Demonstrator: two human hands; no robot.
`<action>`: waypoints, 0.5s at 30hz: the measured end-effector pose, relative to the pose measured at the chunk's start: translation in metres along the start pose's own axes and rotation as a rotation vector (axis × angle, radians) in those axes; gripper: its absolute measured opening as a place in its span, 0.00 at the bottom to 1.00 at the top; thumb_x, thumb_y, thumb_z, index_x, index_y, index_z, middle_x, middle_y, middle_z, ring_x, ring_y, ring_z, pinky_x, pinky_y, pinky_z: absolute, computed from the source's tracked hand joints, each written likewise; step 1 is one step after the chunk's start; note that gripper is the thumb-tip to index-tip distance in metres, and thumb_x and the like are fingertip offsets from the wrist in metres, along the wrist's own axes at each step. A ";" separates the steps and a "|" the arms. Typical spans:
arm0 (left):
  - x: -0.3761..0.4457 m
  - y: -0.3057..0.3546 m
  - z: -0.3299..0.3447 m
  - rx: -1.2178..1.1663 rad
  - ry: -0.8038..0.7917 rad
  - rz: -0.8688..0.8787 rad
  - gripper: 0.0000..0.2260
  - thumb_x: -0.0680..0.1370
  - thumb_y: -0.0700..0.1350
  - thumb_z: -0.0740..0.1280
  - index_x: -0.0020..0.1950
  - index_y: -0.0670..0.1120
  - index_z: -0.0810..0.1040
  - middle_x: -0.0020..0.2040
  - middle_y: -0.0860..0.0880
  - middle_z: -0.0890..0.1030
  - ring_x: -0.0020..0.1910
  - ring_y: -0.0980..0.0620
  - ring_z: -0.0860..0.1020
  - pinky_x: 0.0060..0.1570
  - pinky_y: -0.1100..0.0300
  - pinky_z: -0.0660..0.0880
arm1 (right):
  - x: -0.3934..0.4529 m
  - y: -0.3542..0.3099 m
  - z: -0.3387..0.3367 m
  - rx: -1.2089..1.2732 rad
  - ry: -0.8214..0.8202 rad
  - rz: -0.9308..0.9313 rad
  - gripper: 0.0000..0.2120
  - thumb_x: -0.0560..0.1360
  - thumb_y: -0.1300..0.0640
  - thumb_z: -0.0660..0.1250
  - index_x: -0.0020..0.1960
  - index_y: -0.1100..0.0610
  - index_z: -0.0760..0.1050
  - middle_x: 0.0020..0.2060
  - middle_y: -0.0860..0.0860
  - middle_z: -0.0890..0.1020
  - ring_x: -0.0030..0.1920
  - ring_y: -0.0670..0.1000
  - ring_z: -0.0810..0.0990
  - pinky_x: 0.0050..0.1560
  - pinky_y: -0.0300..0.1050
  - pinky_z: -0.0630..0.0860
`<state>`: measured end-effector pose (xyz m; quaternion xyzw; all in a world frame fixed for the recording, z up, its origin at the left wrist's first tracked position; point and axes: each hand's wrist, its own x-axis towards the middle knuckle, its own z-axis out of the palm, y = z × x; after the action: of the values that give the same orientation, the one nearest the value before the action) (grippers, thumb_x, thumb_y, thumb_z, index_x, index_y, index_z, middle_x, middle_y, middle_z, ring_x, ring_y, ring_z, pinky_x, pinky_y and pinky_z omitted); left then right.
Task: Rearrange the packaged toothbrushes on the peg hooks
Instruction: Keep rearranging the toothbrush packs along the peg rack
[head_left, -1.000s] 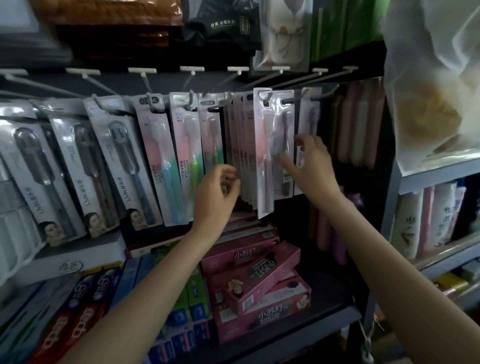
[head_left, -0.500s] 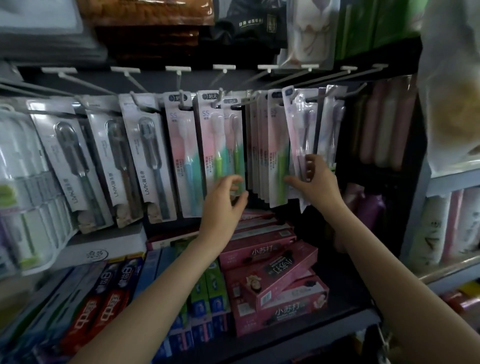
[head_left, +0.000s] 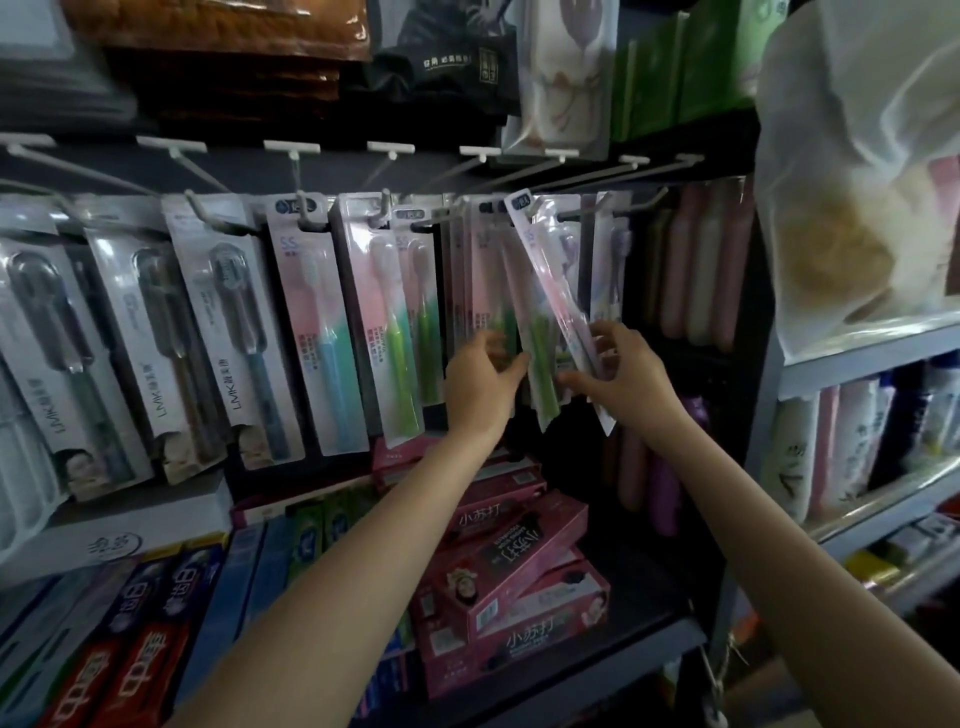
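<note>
Packaged toothbrushes hang in a row on white peg hooks (head_left: 597, 176). Grey LMK packs (head_left: 228, 332) fill the left, then a pink-and-blue pack (head_left: 317, 332) and pink-and-green packs (head_left: 395, 332). My right hand (head_left: 618, 374) grips the bottom of a pink toothbrush pack (head_left: 550, 280) that tilts with its top leaning left, its hang tab near a hook. My left hand (head_left: 483, 379) pinches the lower edge of a bunch of green toothbrush packs (head_left: 540, 358) hanging just left of it. More packs hang behind, partly hidden.
Pink boxes (head_left: 519, 561) and red, blue and green toothpaste boxes (head_left: 156, 649) fill the shelf below. Pink and purple tubes (head_left: 696, 270) stand to the right of the hooks. A translucent plastic bag (head_left: 857, 171) sits on the grey right shelf (head_left: 862, 358).
My right hand has dropped lower and swung the pink pack to a slant. My left hand has moved right onto the green packs. The view shifted.
</note>
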<state>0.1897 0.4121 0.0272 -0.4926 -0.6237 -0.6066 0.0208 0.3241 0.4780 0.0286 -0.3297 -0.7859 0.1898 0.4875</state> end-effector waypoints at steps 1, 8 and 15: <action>0.002 -0.001 0.000 0.004 0.011 -0.006 0.16 0.74 0.46 0.69 0.59 0.41 0.75 0.48 0.50 0.78 0.46 0.55 0.76 0.43 0.66 0.71 | 0.001 0.000 0.000 0.000 -0.003 -0.001 0.28 0.67 0.57 0.75 0.64 0.60 0.70 0.56 0.57 0.73 0.48 0.49 0.73 0.48 0.35 0.67; 0.012 0.004 -0.007 -0.033 -0.021 -0.067 0.07 0.74 0.44 0.69 0.41 0.41 0.77 0.36 0.42 0.78 0.35 0.50 0.74 0.37 0.59 0.70 | -0.002 -0.001 0.003 -0.084 0.036 -0.085 0.29 0.67 0.57 0.75 0.64 0.61 0.69 0.57 0.57 0.71 0.51 0.53 0.74 0.49 0.35 0.66; 0.000 -0.010 -0.035 -0.119 -0.066 -0.090 0.05 0.72 0.47 0.71 0.43 0.46 0.78 0.41 0.43 0.80 0.40 0.47 0.78 0.48 0.51 0.74 | 0.002 -0.007 0.003 -0.156 0.059 -0.090 0.29 0.67 0.57 0.75 0.64 0.60 0.68 0.58 0.58 0.70 0.55 0.58 0.74 0.54 0.50 0.72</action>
<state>0.1632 0.3873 0.0293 -0.4840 -0.6083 -0.6265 -0.0563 0.3185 0.4749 0.0330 -0.3363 -0.7977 0.0961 0.4913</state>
